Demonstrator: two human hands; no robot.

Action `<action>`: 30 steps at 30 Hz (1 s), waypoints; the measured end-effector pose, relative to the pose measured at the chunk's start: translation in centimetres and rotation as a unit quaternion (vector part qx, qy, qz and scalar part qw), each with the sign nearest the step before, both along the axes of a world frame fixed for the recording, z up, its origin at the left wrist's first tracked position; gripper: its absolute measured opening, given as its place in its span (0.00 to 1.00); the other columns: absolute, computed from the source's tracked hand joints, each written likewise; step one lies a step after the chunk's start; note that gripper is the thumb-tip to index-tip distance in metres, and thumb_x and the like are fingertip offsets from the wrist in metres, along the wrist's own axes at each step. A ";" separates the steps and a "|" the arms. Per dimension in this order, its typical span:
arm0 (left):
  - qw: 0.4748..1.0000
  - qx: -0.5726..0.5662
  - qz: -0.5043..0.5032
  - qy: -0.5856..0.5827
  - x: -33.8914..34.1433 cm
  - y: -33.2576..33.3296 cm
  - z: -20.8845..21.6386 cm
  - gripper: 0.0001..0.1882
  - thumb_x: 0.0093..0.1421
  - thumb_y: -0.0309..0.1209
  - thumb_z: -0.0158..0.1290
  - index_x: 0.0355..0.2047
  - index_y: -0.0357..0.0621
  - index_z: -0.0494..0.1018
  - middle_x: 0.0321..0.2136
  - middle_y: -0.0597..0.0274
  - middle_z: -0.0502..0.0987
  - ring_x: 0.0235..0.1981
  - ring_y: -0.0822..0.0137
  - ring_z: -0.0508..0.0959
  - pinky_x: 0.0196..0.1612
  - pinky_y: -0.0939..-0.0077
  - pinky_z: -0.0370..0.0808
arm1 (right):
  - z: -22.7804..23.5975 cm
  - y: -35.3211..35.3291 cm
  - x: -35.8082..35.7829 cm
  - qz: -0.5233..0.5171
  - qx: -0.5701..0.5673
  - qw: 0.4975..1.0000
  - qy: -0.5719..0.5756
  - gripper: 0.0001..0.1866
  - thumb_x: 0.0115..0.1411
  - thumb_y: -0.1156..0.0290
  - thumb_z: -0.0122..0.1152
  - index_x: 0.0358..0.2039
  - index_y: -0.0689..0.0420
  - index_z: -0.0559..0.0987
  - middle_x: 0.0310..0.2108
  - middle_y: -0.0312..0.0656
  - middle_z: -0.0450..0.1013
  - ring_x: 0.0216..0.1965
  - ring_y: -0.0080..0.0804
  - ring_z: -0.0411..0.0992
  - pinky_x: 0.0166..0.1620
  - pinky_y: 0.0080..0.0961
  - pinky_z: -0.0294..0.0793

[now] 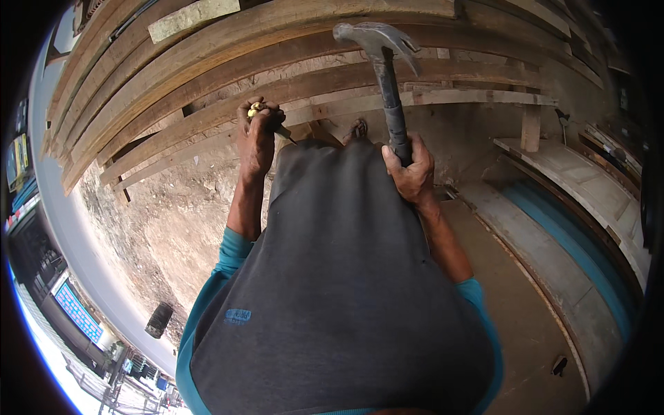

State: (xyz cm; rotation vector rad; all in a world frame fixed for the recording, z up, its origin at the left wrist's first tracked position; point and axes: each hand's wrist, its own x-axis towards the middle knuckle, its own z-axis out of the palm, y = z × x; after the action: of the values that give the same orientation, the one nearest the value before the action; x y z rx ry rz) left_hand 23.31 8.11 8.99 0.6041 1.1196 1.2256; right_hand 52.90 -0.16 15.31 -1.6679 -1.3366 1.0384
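My right hand [413,169] is wrapped round the dark grip of a claw hammer [391,93]. The hammer points away from me, its worn metal head over the wooden beams and its claw to the right. In my left hand [257,135], the fingers close on a yellow-handled tool [256,108]. A short dark metal shaft with a pointed end sticks out of that fist toward my front; whether it is a chisel or a screwdriver I cannot tell. Both hands are apart, just beyond the hem of my dark shirt.
Long wooden beams [207,59] lie in rows across the far side, with a pale wood offcut [194,19] on top. White panelled boards [588,183] and a blue board [564,242] stand at the right. A dark cylinder [159,320] rests on the dirt ground near the road at left.
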 end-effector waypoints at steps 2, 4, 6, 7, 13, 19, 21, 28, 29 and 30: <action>0.997 0.022 -0.053 0.045 1.3 1.2 0.9 0.25 0.68 0.38 0.56 0.57 0.35 0.62 0.44 0.53 0.78 0.44 0.65 0.80 0.51 0.71 0.77 | 0.0 0.4 0.7 0.008 0.020 1.000 0.009 0.17 0.63 0.59 0.67 0.36 0.60 0.74 0.21 0.37 0.70 0.24 0.28 0.71 0.30 0.32 0.72; 0.993 0.040 -0.089 0.069 2.5 3.2 0.5 0.23 0.69 0.38 0.55 0.57 0.36 0.65 0.45 0.53 0.80 0.45 0.65 0.80 0.52 0.70 0.78 | 0.6 0.8 0.7 -0.011 0.005 0.999 0.052 0.13 0.64 0.63 0.65 0.35 0.59 0.74 0.18 0.33 0.68 0.19 0.22 0.69 0.25 0.26 0.69; 0.987 0.058 -0.126 0.079 3.3 5.2 0.5 0.20 0.70 0.39 0.55 0.54 0.38 0.67 0.44 0.54 0.80 0.43 0.67 0.81 0.49 0.70 0.79 | 1.8 1.0 -0.3 -0.072 0.014 0.996 0.058 0.12 0.65 0.64 0.64 0.35 0.60 0.75 0.17 0.32 0.67 0.17 0.20 0.68 0.23 0.24 0.68; 0.985 0.073 -0.139 0.074 3.8 5.8 0.4 0.19 0.70 0.39 0.55 0.53 0.40 0.68 0.44 0.54 0.80 0.43 0.67 0.81 0.48 0.70 0.79 | 2.1 0.7 -0.8 -0.133 0.012 0.989 0.062 0.11 0.65 0.65 0.64 0.34 0.60 0.75 0.16 0.32 0.67 0.16 0.18 0.66 0.21 0.23 0.66; 0.979 0.101 -0.171 0.050 5.8 7.8 -1.5 0.16 0.71 0.40 0.53 0.50 0.43 0.68 0.39 0.56 0.79 0.39 0.69 0.79 0.45 0.71 0.79 | 1.8 -0.5 -2.9 -0.192 -0.016 0.981 0.036 0.10 0.64 0.68 0.65 0.33 0.60 0.76 0.16 0.31 0.68 0.16 0.16 0.66 0.20 0.21 0.65; 0.983 0.050 -0.165 -0.070 5.8 8.7 -2.8 0.15 0.69 0.40 0.53 0.47 0.43 0.67 0.35 0.58 0.76 0.35 0.69 0.77 0.39 0.73 0.78 | 2.4 -0.7 -6.1 -0.189 -0.052 0.980 0.028 0.10 0.64 0.66 0.65 0.32 0.59 0.76 0.17 0.31 0.68 0.17 0.17 0.66 0.22 0.20 0.65; 0.981 0.053 -0.180 -0.049 5.9 8.4 -2.4 0.17 0.69 0.41 0.54 0.49 0.44 0.67 0.35 0.59 0.76 0.35 0.69 0.77 0.37 0.74 0.78 | 1.9 -0.8 -6.7 -0.182 -0.068 0.981 0.022 0.11 0.64 0.65 0.66 0.32 0.59 0.76 0.17 0.32 0.68 0.17 0.17 0.66 0.22 0.21 0.65; 0.966 0.080 -0.243 0.043 5.5 8.6 -2.2 0.23 0.65 0.39 0.61 0.54 0.43 0.65 0.32 0.64 0.75 0.35 0.72 0.76 0.32 0.76 0.76 | 2.5 -0.3 -8.0 -0.154 0.007 0.988 -0.002 0.16 0.65 0.59 0.65 0.34 0.60 0.77 0.17 0.33 0.69 0.19 0.21 0.68 0.25 0.24 0.67; 0.957 0.107 -0.253 0.094 5.3 8.7 -2.5 0.24 0.63 0.37 0.63 0.52 0.42 0.65 0.29 0.67 0.74 0.31 0.75 0.74 0.31 0.77 0.75 | 2.6 -0.1 -8.2 -0.153 0.024 0.988 -0.020 0.15 0.65 0.60 0.65 0.34 0.61 0.77 0.17 0.33 0.69 0.19 0.20 0.68 0.25 0.24 0.67; 0.958 0.106 -0.252 0.091 5.2 8.5 -2.7 0.24 0.63 0.37 0.63 0.52 0.42 0.65 0.29 0.67 0.74 0.31 0.75 0.74 0.31 0.77 0.75 | 2.8 0.2 -8.4 -0.152 0.023 0.988 -0.023 0.15 0.65 0.60 0.65 0.34 0.61 0.77 0.17 0.33 0.69 0.19 0.20 0.68 0.25 0.24 0.67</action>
State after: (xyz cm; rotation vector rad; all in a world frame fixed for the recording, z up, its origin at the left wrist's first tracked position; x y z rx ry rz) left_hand 28.53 16.57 6.33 1.1100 0.9083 0.8609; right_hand 44.53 0.07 18.08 -1.8026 -1.0818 0.7894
